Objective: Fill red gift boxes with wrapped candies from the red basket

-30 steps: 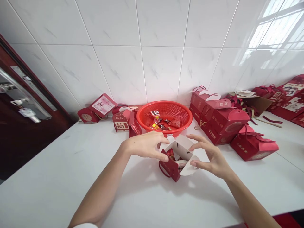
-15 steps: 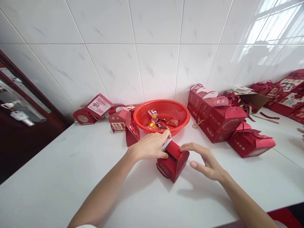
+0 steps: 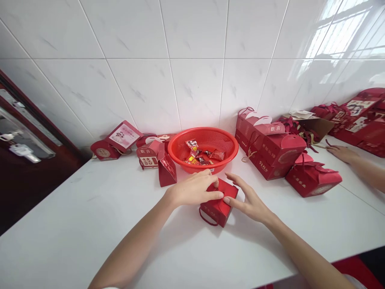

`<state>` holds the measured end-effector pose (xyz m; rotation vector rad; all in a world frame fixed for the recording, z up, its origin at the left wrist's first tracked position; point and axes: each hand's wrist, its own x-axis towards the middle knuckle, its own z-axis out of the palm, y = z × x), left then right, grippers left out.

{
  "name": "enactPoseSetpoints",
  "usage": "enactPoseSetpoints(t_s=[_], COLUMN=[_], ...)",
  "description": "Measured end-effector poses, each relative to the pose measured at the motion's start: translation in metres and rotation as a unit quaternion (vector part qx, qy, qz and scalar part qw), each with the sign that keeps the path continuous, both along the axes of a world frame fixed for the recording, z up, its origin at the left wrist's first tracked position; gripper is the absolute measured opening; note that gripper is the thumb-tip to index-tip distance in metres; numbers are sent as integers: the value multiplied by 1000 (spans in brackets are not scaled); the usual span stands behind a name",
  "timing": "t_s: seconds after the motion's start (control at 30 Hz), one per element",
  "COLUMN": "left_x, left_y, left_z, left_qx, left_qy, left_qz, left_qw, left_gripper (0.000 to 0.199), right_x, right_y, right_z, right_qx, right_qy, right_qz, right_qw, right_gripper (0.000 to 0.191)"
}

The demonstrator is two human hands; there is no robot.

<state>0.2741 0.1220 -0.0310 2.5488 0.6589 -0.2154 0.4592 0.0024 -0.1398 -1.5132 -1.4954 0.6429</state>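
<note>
A small red gift box (image 3: pixel 215 210) with a cord handle stands on the white table in front of me. Its top flaps lie folded down. My left hand (image 3: pixel 195 188) reaches over its left side, fingers curled at the back and thumb pressed on the top, gripping it. My right hand (image 3: pixel 249 200) is at the right corner, thumb touching the flap and forefinger stretched out apart from it. What is inside the box is hidden. Just behind it stands a red plastic basket (image 3: pixel 204 134) holding several wrapped candies (image 3: pixel 218 155).
Red boxes (image 3: pixel 150 154) stand left of the basket, with another box (image 3: pixel 116 140) farther left. Stacked boxes (image 3: pixel 267 148) and a single box (image 3: pixel 313 178) stand to the right. Another person's hand (image 3: pixel 341 153) rests near ribbons at far right. A tiled wall (image 3: pixel 195 88) closes the back.
The box's raised flaps have been folded down onto its top. My right thumb has moved left onto the flap. The other person's hand has reached farther in from the right.
</note>
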Motion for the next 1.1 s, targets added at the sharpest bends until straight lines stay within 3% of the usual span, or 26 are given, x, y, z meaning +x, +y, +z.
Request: enactPoseSetpoints(t_s=[0.1,0.27,0.47,0.6,0.77,0.9,1.1], left_x=[6,10,2,0,6,9,9], left_y=[-1,8,13,11,8,6,0], left_z=[-7,-11,-8,-10,-13,-14,-14], left_qx=[1,-34,-49,-65,-82,-79,-146], left_qy=[-10,-45,-16,-17,-27,-49,-55], left_qz=[8,-51,-40,-56,-64,-53,14], left_qw=[1000,997,998,996,994,994,988], left_gripper=[31,29,44,46,54,55,59], right_x=[8,19,19,18,25,34,31], right_y=[2,6,11,17,22,16,-9], right_z=[3,12,9,4,2,15,56], right_qx=[-60,-113,-96,-65,-75,-59,-19], right_qy=[53,125,99,90,120,182,271], right_qz=[17,57,59,88,5,-35,-49], right_qw=[997,984,989,990,990,981,961], right_gripper=[80,61,36,32,25,31,40])
